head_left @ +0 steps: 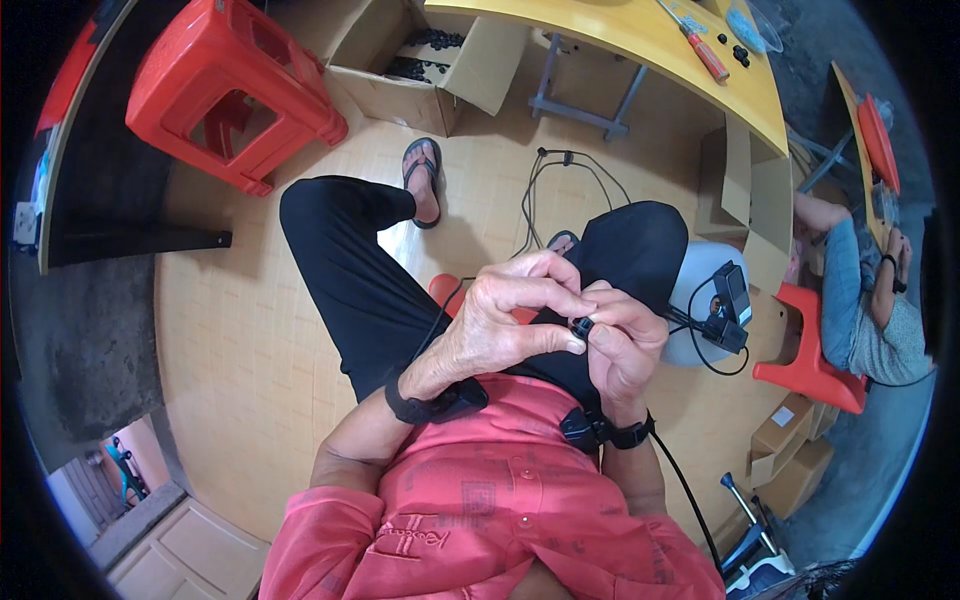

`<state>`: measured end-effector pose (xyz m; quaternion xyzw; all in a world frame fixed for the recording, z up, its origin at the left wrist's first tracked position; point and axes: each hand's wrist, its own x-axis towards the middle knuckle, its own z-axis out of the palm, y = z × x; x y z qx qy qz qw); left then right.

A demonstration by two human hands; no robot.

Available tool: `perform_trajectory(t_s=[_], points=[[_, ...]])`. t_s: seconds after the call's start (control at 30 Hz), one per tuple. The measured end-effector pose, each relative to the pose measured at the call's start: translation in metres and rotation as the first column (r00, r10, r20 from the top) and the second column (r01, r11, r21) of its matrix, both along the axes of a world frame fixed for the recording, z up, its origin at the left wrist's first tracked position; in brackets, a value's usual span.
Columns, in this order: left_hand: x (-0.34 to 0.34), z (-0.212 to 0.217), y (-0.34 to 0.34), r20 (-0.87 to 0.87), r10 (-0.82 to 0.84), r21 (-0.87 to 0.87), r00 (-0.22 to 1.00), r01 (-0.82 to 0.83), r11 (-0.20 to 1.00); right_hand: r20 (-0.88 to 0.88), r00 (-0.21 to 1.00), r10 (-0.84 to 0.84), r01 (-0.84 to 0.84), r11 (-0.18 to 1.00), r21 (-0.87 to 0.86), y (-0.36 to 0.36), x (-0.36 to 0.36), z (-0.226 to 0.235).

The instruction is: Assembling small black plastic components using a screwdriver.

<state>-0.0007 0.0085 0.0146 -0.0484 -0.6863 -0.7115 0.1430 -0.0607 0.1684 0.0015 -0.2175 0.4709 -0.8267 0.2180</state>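
Observation:
My left hand and my right hand meet over my lap, fingertips pinched together on a small black part. Both hands touch it; most of it is hidden by my fingers. I sit with black trousers and a red shirt. Each wrist carries a black strap, and a black cable runs down from the right wrist.
A red plastic stool stands far left. An open cardboard box of dark small parts sits beyond my foot. A yellow table holds a screwdriver. Another person sits at right on a red stool. Black cables lie on the floor.

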Motion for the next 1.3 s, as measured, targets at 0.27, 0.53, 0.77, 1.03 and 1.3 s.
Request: perform_trajectory(t_s=[0.27, 0.53, 0.77, 1.03, 1.3], points=[[0.000, -0.003, -0.004, -0.040, -0.008, -0.079, 0.999, 0.005, 0.997, 0.028, 1.000, 0.014, -0.014, 1.000, -0.002, 0.000, 0.005, 0.000], [0.001, 0.000, -0.003, -0.116, -0.001, -0.106, 0.993, -0.011, 0.994, -0.004, 1.000, 0.011, -0.011, 1.000, 0.006, 0.000, 0.009, 0.003], [0.003, 0.000, -0.001, -0.148, -0.038, -0.088, 0.988, 0.025, 0.996, -0.124, 0.992, 0.032, -0.028, 0.999, 0.037, 0.004, 0.008, 0.006], [0.001, -0.002, -0.001, -0.158, -0.056, -0.103, 0.986, 0.040, 0.994, -0.192, 0.978, 0.077, -0.053, 0.991, 0.127, 0.009, 0.003, 0.009], [-0.002, 0.016, 0.002, -0.191, 0.030, -0.126, 0.981, -0.054, 0.991, -0.119, 0.992, -0.051, 0.055, 0.998, 0.032, 0.004, 0.007, 0.019]])
